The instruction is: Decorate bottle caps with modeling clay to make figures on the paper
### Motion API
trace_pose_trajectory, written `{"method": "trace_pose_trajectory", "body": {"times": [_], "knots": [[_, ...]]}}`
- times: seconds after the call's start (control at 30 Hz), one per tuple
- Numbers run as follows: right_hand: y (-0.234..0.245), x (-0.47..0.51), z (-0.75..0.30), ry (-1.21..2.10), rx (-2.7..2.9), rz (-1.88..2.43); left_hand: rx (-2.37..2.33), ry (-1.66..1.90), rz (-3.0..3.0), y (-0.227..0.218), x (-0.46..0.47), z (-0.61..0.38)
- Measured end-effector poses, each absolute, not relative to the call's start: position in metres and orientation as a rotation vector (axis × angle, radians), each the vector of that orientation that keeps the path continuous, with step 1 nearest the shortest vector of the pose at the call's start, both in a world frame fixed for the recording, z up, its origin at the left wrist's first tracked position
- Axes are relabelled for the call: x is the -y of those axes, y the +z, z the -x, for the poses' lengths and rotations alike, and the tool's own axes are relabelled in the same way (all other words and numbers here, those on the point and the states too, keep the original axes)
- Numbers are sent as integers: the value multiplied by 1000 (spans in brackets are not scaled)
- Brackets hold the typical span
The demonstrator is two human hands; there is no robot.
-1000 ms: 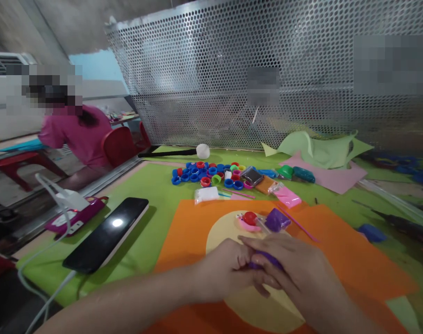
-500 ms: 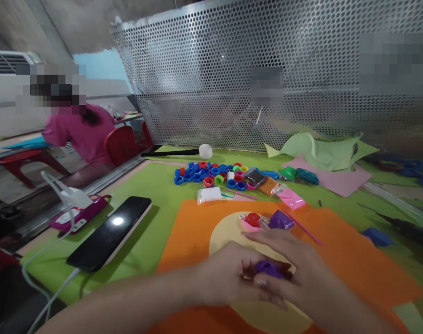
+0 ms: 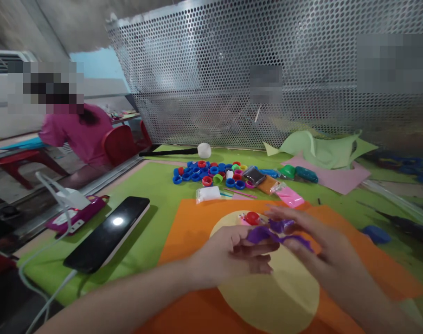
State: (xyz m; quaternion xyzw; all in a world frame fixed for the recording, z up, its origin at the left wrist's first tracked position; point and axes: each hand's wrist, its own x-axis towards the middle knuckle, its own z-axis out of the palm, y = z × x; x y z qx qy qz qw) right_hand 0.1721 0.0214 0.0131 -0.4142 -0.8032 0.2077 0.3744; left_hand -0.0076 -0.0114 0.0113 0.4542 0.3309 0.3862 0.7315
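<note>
A soft purple piece of modelling clay point(image 3: 260, 234) is stretched into a thin, uneven strip between my hands. My left hand point(image 3: 225, 257) is closed on its left end, with the clay lying over the fingers. The thumb and fingers of my right hand point(image 3: 331, 248) hold its right end. Both hands hover over a pale yellow paper circle point(image 3: 267, 297) on an orange sheet point(image 3: 178, 227). Just behind them sit a red bottle cap point(image 3: 252, 218) with pink material under it and a shiny purple packet point(image 3: 280, 225), partly hidden by my fingers.
Several coloured bottle caps point(image 3: 196, 177) are grouped behind the orange sheet, near a pink clay packet point(image 3: 290, 196) and a white packet point(image 3: 208, 194). A phone point(image 3: 109, 236) and a purple power strip point(image 3: 77, 215) lie at left. A perforated metal panel point(image 3: 211, 83) stands behind; a person sits at far left.
My hands have lifted slightly and drawn apart. The purple clay, bunched between them before, is now pulled out into a strip.
</note>
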Motion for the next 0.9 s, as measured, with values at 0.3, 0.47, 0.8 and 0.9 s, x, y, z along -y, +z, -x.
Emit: {"method": "trace_pose_trajectory", "body": {"times": [0.3,0.47,0.8,0.9], "knots": [[3,-5,-157,544,2325,983,-797,715,-1306,10,16,5],[11,-16,-173,442,2057,1157,-678,810,-1028,13,13,5],[0,-16,-160,530,2237,843,-291,807,-748,4,12,9],[7,-21,-168,654,1974,1039,-304,848,-750,11,9,14]]}}
